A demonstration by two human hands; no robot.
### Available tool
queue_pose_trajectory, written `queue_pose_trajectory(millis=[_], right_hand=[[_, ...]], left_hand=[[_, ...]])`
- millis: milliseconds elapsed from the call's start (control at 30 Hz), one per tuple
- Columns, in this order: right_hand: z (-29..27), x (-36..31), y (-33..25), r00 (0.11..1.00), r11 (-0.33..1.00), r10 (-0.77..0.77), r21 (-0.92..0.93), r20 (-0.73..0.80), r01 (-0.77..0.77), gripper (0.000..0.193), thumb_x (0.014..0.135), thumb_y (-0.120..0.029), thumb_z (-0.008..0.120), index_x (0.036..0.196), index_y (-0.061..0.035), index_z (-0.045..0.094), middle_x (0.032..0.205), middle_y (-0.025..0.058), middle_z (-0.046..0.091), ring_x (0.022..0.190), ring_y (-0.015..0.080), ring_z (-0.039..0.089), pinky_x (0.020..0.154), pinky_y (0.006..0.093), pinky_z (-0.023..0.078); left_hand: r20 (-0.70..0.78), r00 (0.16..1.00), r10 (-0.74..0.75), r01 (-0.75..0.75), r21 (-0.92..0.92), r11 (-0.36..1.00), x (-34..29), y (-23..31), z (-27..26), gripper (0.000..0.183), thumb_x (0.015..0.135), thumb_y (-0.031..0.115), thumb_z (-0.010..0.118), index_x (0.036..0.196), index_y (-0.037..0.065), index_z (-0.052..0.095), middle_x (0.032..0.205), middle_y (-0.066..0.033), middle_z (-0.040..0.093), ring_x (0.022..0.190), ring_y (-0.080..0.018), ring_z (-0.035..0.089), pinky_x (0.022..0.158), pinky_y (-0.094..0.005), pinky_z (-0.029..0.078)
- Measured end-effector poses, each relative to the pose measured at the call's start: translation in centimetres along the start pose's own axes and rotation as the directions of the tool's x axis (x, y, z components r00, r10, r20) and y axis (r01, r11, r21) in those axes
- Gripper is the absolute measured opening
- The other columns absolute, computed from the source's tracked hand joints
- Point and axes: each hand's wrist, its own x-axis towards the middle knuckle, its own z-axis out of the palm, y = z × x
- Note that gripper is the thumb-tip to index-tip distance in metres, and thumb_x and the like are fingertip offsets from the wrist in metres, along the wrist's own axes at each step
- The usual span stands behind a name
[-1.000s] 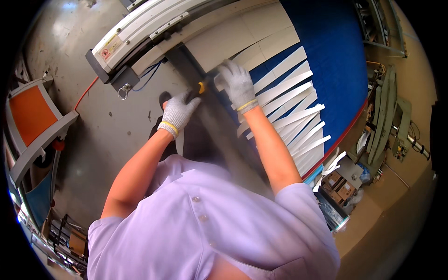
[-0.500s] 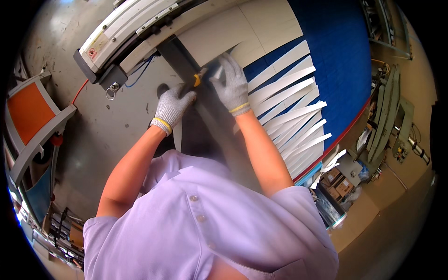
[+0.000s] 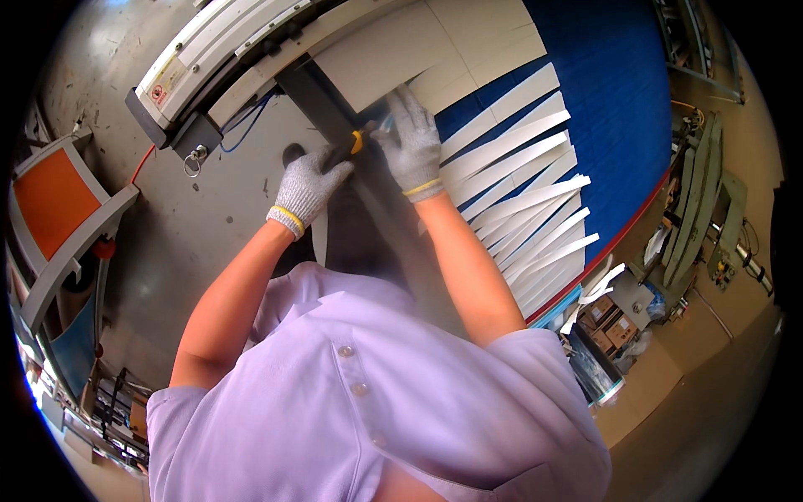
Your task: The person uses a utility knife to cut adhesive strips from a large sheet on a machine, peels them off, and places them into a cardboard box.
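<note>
My left hand point(image 3: 309, 188), in a grey knit glove with a yellow cuff band, is closed around a dark-handled tool with a yellow part point(image 3: 357, 142); its working end is too blurred to name. Opposite it, my right hand point(image 3: 411, 151), gloved alike, has its fingers stretched out against the near edge of a cream-white sheet point(image 3: 376, 58). The sheet edge looks slightly lifted at the fingertips. Something small and pale by the right thumb cannot be made out. Several white strips point(image 3: 519, 167) fan out to the right of that hand, on a blue surface point(image 3: 611, 109).
A long white machine beam point(image 3: 226, 50) crosses the upper left, with keys point(image 3: 195, 159) hanging at its end. An orange-panelled frame point(image 3: 58, 201) stands at the left. Beyond the table's red edge point(image 3: 619, 251) at right are green metal parts point(image 3: 698, 201) and cardboard boxes point(image 3: 619, 330).
My right hand has shifted slightly left, and its fingers reach a little farther along the sheet edge. My left hand keeps its grip on the tool. The whole view has tilted slightly.
</note>
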Motion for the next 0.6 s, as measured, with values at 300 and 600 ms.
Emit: queue_pose_trajectory(millis=[300,600], right_hand=[[0.2,-0.5,0.3,0.999,0.996,-0.033,-0.077,0.027,0.035,0.059,0.074,-0.026,0.079,0.129,-0.0113,0.064,0.144,0.0159,0.05,0.113,0.036,0.056,0.097,0.0441,0.045],[0.3,-0.4,0.2,0.999,0.996,-0.049,-0.078,0.006,0.05,0.052,0.076,-0.023,0.078,0.124,-0.0076,0.064,0.14,0.0168,0.053,0.115,0.0377,0.056,0.096,0.0458,0.046]], left_hand=[[0.006,1.0,-0.016,0.016,-0.04,0.999,-0.1,0.1,-0.4,0.034,0.092,0.026,0.067,0.112,-0.001,0.066,0.069,-0.0047,0.062,0.06,-0.0105,0.059,0.059,-0.0285,0.05],[0.012,1.0,-0.018,0.017,0.054,0.998,-0.4,1.0,-0.9,0.057,0.089,0.041,0.066,0.126,-0.002,0.062,0.113,-0.0278,0.067,0.106,-0.0409,0.065,0.094,-0.0426,0.05]])
